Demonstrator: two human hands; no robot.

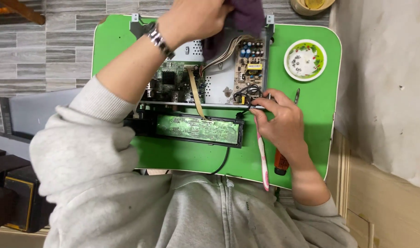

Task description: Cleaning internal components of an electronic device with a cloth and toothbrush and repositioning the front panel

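An opened electronic box (219, 87) lies on a green table (311, 115), showing a green main board (173, 80), a tan power board (249, 64) and a long front-panel board (198, 128). My left hand (191, 18), with a metal watch on the wrist, is at the far edge of the box and grips a dark purple cloth (246, 16). My right hand (279, 121) rests at the box's near right corner by black wires. It holds a pink-and-white toothbrush (263, 160), whose handle points back toward me. The brush head is hidden under the fingers.
A round dish with several small screws (305, 59) stands at the table's far right. A small metal tool (297, 95) lies beside my right hand, and an orange-handled screwdriver (280, 163) under the wrist. A black cable (223, 160) runs off the near edge. A wall is at the right.
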